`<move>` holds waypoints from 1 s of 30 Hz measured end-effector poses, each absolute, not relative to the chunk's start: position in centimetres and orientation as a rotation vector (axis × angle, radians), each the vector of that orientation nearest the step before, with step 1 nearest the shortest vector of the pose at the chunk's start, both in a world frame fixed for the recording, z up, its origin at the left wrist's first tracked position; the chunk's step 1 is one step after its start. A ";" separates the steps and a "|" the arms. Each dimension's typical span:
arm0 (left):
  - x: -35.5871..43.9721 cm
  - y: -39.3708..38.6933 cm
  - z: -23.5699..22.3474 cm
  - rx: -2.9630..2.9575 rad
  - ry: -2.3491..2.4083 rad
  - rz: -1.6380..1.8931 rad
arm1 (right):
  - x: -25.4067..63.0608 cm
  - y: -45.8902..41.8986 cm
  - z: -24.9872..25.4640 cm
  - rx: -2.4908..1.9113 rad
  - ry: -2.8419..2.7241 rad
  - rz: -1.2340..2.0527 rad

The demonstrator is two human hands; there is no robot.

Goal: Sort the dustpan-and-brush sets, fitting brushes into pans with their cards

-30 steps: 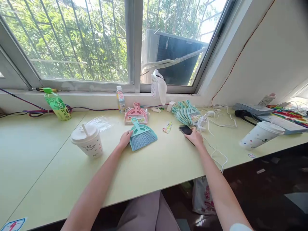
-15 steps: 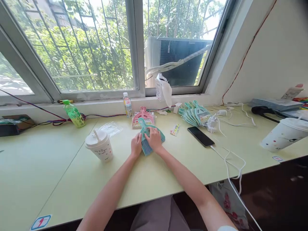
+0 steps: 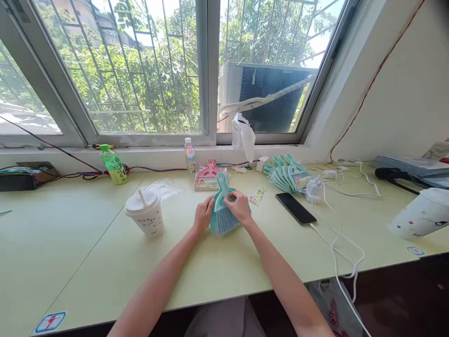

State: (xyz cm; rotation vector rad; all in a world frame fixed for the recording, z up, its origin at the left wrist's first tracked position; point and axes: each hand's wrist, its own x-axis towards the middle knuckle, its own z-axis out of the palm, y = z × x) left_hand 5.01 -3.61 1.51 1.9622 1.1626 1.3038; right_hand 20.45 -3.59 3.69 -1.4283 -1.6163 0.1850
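Observation:
A teal dustpan point(image 3: 213, 223) is tilted up off the table, handle pointing away from me, with a matching hand brush point(image 3: 225, 220) nested against its face, bristles toward me. My left hand point(image 3: 203, 214) is closed around the dustpan's left edge. Across from it, the fingers of my right hand point(image 3: 240, 207) are bent onto the upper right of the brush; the fingertips press near its head. Just behind lies a pink dustpan and brush set point(image 3: 206, 180) in clear wrapping. A small printed card point(image 3: 257, 196) rests to the right of my right hand.
Several wrapped teal dustpan sets point(image 3: 287, 173) are piled at back right, near a phone point(image 3: 295, 208) with a white cable point(image 3: 333, 245). A lidded cup point(image 3: 145, 215) stands left of my hands, with clear plastic wrap point(image 3: 163, 188) behind it. Two bottles, green point(image 3: 114, 164) and clear point(image 3: 190, 157), line the back.
The dustpan and brush have been turned and tilted up, so the bristles now face me more fully. My right hand has shifted right, its fingers now at the brush head. The view has moved slightly.

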 end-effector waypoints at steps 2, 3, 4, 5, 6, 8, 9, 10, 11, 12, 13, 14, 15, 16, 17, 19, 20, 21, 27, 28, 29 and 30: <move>5.4 -3.4 1.4 1.972 1.153 1.302 | 20.8 -3.7 3.9 -1.367 -1.572 0.214; 5.5 -3.1 1.3 1.973 1.162 1.296 | 20.9 -3.9 4.1 -1.338 -1.546 0.241; 5.4 -2.8 1.1 1.964 1.197 1.285 | 20.9 -4.1 4.4 -1.309 -1.518 0.293; 5.1 -2.4 0.9 1.941 1.262 1.271 | 21.0 -4.5 4.7 -1.275 -1.488 0.367; 4.5 -2.0 0.7 1.904 1.351 1.260 | 21.0 -4.8 5.1 -1.235 -1.465 0.451; 2.9 -0.9 0.5 1.801 1.593 1.264 | 21.4 -5.5 6.0 -1.177 -1.445 0.546; 1.9 -0.4 0.5 1.766 1.689 1.300 | 21.7 -5.8 6.5 -1.189 -1.447 0.507; 0.9 0.1 0.5 1.762 1.743 1.339 | 22.2 -5.9 6.8 -1.240 -1.456 0.401; 0.0 0.5 0.6 1.782 1.759 1.352 | 22.8 -5.9 6.9 -1.329 -1.464 0.253; -0.9 0.8 0.6 1.795 1.768 1.353 | 23.5 -5.8 6.9 -1.448 -1.469 0.099; -1.5 1.0 0.6 1.813 1.769 1.334 | 24.2 -5.6 6.7 -1.587 -1.480 -0.028; -2.0 1.2 0.5 1.837 1.764 1.290 | 24.9 -5.2 6.4 -1.737 -1.507 -0.111; -2.3 1.3 0.4 1.861 1.759 1.228 | 25.5 -4.9 5.9 -1.887 -1.553 -0.143; -2.5 1.4 0.2 1.885 1.756 1.155 | 26.0 -4.5 5.3 -2.026 -1.610 -0.145; -2.6 1.5 0.1 1.910 1.753 1.080 | 26.4 -4.2 4.7 -2.139 -1.672 -0.131; -2.6 1.6 -0.3 1.937 1.745 0.971 | 26.9 -3.7 3.6 -2.276 -1.772 -0.095; -2.6 1.6 -0.3 1.940 1.740 0.940 | 26.9 -3.6 3.2 -2.307 -1.799 -0.082; -2.6 1.6 -0.3 1.944 1.731 0.917 | 26.9 -3.5 3.0 -2.320 -1.813 -0.074; -2.7 0.8 0.3 1.981 1.587 0.788 | 26.5 -3.5 2.6 -2.329 -1.856 -0.147; -2.6 0.7 0.4 1.964 1.592 0.788 | 26.5 -3.4 2.5 -2.328 -1.858 -0.159; -2.6 0.6 0.4 1.951 1.609 0.790 | 26.5 -3.3 2.4 -2.328 -1.854 -0.163; -2.5 0.6 0.4 1.946 1.630 0.791 | 26.6 -3.3 2.3 -2.328 -1.852 -0.153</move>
